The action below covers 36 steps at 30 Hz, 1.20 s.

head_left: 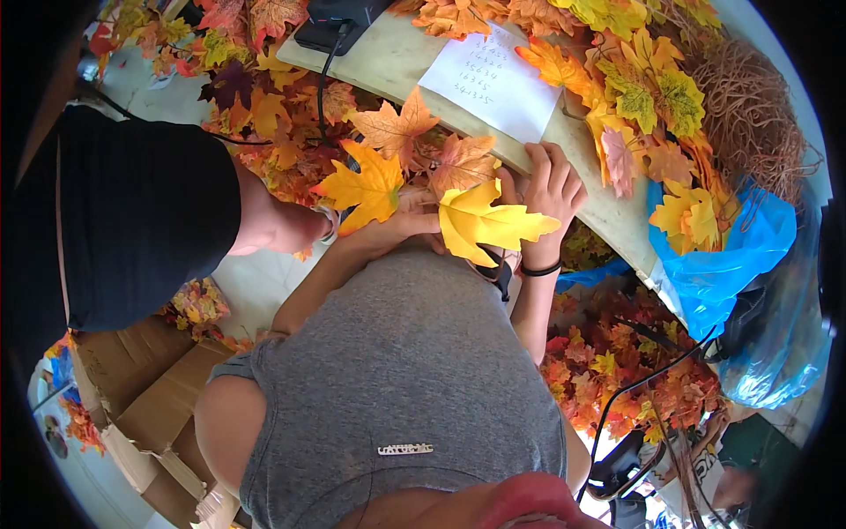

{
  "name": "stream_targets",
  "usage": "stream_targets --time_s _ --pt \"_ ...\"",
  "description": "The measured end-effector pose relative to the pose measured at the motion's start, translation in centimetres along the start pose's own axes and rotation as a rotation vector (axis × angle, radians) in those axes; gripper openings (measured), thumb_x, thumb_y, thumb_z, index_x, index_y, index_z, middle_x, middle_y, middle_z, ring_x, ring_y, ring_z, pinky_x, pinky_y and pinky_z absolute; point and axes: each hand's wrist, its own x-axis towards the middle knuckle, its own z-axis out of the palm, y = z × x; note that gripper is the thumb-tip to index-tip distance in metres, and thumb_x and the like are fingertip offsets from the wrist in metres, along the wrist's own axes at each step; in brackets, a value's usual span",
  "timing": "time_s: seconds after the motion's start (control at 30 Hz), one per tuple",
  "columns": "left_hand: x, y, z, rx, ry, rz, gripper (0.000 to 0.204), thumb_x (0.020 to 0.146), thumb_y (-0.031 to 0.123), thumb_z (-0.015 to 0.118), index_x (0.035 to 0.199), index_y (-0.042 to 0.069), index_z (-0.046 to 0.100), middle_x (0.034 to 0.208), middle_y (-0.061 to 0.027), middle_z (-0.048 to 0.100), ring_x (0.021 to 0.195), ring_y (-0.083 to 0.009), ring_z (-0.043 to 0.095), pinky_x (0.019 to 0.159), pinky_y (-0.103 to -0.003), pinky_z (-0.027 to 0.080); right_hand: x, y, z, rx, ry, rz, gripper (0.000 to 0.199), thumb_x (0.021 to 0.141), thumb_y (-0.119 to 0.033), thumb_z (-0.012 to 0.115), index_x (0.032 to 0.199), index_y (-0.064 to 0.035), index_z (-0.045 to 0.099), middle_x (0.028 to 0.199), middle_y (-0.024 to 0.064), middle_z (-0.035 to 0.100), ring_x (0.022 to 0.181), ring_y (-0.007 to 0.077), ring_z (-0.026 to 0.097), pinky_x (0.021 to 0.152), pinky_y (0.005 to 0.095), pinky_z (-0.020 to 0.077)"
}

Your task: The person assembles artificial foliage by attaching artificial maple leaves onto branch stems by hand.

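My left hand is closed around the stem of an artificial maple leaf spray, its fingers partly hidden by foliage. The spray carries a yellow leaf, a golden-orange leaf and two paler orange leaves, one of them a peach-orange leaf at the top. Beside the spray, my right hand rests at the table's edge, fingers loosely bent and slightly apart near the corner of a handwritten paper sheet. Nothing shows in its fingers, though the yellow leaf covers part of the palm side.
The pale table bears a dark device with a cable. Leaf piles and a brown twig bundle lie at the far right, above a blue plastic bag. At left are a person in black and a cardboard box.
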Motion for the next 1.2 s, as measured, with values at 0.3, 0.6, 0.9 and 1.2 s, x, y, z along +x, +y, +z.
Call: stream_targets --time_s 0.3,0.6,0.9,1.2 --pt "-0.2 0.6 -1.4 0.02 0.192 0.056 0.036 0.07 0.017 0.049 0.099 0.0 0.04 0.087 -0.0072 0.05 0.069 -0.0112 0.05 0.056 -0.021 0.043 -0.2 0.9 -1.3 0.31 -0.1 -0.009 0.026 0.067 -0.023 0.047 0.087 -0.0074 0.047 0.091 0.0047 0.044 0.086 0.0204 0.037 0.078 0.0323 0.021" --pt "-0.1 0.9 -1.3 0.262 0.135 0.061 0.023 0.07 0.017 0.05 0.087 0.002 0.045 0.074 -0.0054 0.051 0.065 -0.0097 0.049 0.058 -0.02 0.04 -2.5 0.0 -2.8 0.827 -0.272 0.14 0.032 0.067 -0.028 0.052 0.084 -0.0005 0.047 0.081 0.0071 0.048 0.082 0.02 0.04 0.088 0.034 0.0108" --pt "-0.2 2.1 -1.9 0.023 -0.148 0.052 0.016 0.067 0.013 0.053 0.075 0.002 0.045 0.068 -0.0083 0.051 0.063 -0.015 0.052 0.053 -0.023 0.042 -1.6 -2.5 -2.2 1.555 0.035 0.749 0.012 0.07 -0.001 0.048 0.081 0.0028 0.049 0.078 0.0072 0.053 0.069 0.0082 0.049 0.062 0.0188 0.0372" --pt "-0.5 1.5 -2.9 -0.282 -0.173 0.203 0.021 0.077 0.021 0.04 0.078 0.001 0.046 0.071 -0.0108 0.053 0.064 -0.0172 0.054 0.052 -0.022 0.043 -1.8 -3.4 1.5 1.762 -0.186 0.888 0.014 0.073 -0.007 0.046 0.084 0.0009 0.048 0.078 0.0061 0.053 0.06 0.008 0.049 0.053 0.0187 0.0387"
